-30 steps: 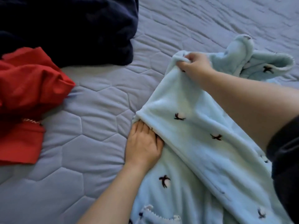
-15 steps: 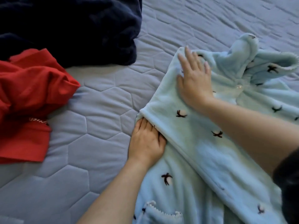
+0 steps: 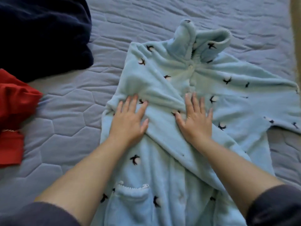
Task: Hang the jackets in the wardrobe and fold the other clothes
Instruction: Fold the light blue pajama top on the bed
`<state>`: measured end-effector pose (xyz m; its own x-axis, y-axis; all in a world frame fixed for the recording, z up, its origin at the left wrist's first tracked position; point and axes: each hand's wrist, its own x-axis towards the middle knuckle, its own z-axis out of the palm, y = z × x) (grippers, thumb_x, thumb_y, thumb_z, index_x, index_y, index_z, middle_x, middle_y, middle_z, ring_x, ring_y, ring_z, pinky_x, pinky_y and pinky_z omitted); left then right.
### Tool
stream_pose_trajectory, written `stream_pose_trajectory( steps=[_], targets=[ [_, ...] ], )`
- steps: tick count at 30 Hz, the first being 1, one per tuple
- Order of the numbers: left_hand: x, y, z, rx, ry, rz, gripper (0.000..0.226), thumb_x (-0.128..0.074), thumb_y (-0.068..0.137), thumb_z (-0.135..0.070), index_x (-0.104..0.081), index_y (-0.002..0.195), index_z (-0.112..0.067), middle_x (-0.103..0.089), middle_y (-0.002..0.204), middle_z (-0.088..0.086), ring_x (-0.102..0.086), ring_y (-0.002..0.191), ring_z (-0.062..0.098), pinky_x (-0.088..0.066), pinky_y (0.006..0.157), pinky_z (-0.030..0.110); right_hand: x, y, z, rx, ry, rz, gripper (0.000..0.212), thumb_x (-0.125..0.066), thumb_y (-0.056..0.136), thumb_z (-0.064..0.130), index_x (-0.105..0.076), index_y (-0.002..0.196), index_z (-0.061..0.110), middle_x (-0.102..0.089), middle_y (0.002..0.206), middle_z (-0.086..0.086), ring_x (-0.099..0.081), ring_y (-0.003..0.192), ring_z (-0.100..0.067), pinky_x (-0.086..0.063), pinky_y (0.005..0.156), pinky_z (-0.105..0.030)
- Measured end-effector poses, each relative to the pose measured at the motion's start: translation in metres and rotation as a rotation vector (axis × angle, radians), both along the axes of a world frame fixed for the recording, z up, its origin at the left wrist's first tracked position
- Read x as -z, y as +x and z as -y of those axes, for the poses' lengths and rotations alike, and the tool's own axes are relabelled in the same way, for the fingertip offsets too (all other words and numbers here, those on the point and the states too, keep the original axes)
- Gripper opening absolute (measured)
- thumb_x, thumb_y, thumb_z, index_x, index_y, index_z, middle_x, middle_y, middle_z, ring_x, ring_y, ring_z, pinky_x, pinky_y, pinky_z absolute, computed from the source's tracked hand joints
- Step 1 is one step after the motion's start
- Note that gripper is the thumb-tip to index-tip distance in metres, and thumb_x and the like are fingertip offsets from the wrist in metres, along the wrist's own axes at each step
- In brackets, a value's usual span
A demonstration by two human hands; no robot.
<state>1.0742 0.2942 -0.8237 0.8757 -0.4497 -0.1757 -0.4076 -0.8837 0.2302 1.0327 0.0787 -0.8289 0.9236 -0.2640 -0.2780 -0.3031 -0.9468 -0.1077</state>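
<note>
— Where is the fleece robe (image 3: 162,173)?

— It lies spread front-up on the quilted bed cover (image 3: 65,128), collar (image 3: 211,39) at the far end and a pocket (image 3: 132,191) near the person. It is pale blue with small dark bird prints.

— And its sleeves?

— One sleeve (image 3: 162,131) is folded across the front on a slant. The other sleeve (image 3: 268,98) lies stretched out flat to the right.

— What are the hands doing?

— The left hand (image 3: 128,121) lies palm down on the robe's left edge, fingers straight and a little spread, gripping nothing. The right hand (image 3: 195,121) presses flat on the folded sleeve near the middle, fingers also straight and spread, holding nothing.

— Anything else on the bed?

— A red garment (image 3: 14,103) lies crumpled at the left edge, well apart from the robe. A dark navy garment (image 3: 40,30) is bunched beyond it, in the far left corner.
</note>
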Motion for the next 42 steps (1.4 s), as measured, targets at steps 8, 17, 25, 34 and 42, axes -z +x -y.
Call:
stream_pose_trajectory(
  steps=[8,17,25,34,42],
  targets=[
    [-0.021,0.003,0.059,0.071,0.229,-0.113,0.066,-0.028,0.094,-0.049,0.001,0.151,-0.031,0.011,0.160,0.004,0.004,0.147,0.026,-0.008,0.115,0.053,-0.043,-0.099,0.093,0.240,0.393,-0.150,0.019,-0.058,0.086,0.040,-0.053,0.089,0.021,-0.057,0.086,-0.001,-0.055,0.090,-0.027,-0.038,0.069,-0.033],
    [-0.026,-0.071,0.125,0.223,0.277,-0.193,0.071,-0.003,0.086,-0.061,0.013,0.149,-0.034,0.021,0.157,0.007,0.011,0.146,0.030,-0.004,0.114,0.057,-0.054,-0.136,0.177,0.438,0.596,-0.297,0.025,-0.069,0.080,0.025,-0.059,0.099,0.014,-0.062,0.093,-0.006,-0.059,0.085,-0.021,-0.043,0.064,-0.030],
    [-0.088,-0.142,0.168,0.485,0.422,-0.622,0.053,-0.035,0.097,-0.031,-0.021,0.148,-0.030,-0.003,0.160,0.006,-0.006,0.146,0.025,-0.011,0.115,0.054,-0.108,-0.165,0.192,0.699,0.626,-0.474,0.041,-0.060,0.089,0.027,-0.048,0.126,0.014,-0.055,0.115,-0.010,-0.057,0.093,-0.023,-0.043,0.062,-0.028],
    [-0.155,-0.105,0.242,0.327,0.280,-0.654,0.035,-0.035,0.098,-0.027,-0.049,0.128,-0.017,-0.051,0.128,0.005,-0.053,0.110,0.024,-0.043,0.083,0.032,-0.143,-0.162,0.275,1.506,1.051,-0.040,0.040,-0.043,0.100,0.028,-0.045,0.134,0.005,-0.056,0.125,-0.013,-0.055,0.115,-0.026,-0.045,0.091,-0.040],
    [-0.107,-0.042,0.428,0.260,0.141,-0.357,0.040,-0.037,0.095,-0.013,-0.044,0.134,-0.020,-0.047,0.134,0.004,-0.045,0.122,0.026,-0.040,0.092,0.035,-0.059,-0.140,0.398,1.693,1.151,-0.092,0.052,-0.040,0.099,0.041,-0.034,0.144,0.014,-0.047,0.140,-0.011,-0.045,0.129,-0.028,-0.033,0.104,-0.045]
  ],
)
